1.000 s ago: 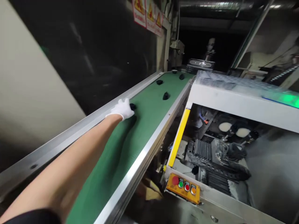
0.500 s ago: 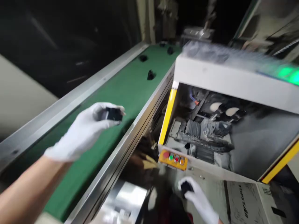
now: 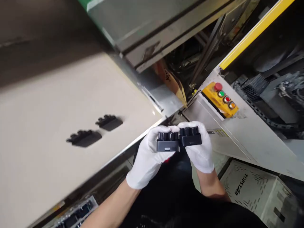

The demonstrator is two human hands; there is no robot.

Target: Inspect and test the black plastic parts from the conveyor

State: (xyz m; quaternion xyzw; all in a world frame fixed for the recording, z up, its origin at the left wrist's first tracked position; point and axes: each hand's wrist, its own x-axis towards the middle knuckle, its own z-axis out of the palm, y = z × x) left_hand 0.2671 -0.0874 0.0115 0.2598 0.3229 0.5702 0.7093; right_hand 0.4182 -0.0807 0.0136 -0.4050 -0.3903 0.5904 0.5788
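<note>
Both my hands wear white gloves and are held side by side in front of my body, close to the near corner of a pale table (image 3: 47,107). My left hand (image 3: 149,158) grips a black plastic part (image 3: 167,146) with a row of rounded knobs on top and a small slot in front. A similar black knobbed part (image 3: 191,140) is in my right hand (image 3: 203,153). The two pieces are at about the same height, almost touching. To the left, two more such parts, a nearer one (image 3: 86,139) and a farther one (image 3: 110,123), lie on the tabletop.
Beyond the table is a conveyor's metal frame (image 3: 152,28). At right stands a machine with a yellow button box (image 3: 219,101) and a yellow edge strip (image 3: 256,34). A grey box (image 3: 251,186) sits below it. A tray (image 3: 78,213) of dark pieces shows under the table edge.
My left hand has come back from over the green conveyor with its black part. My right hand now holds its part beside it. The view has swung down and left to the table.
</note>
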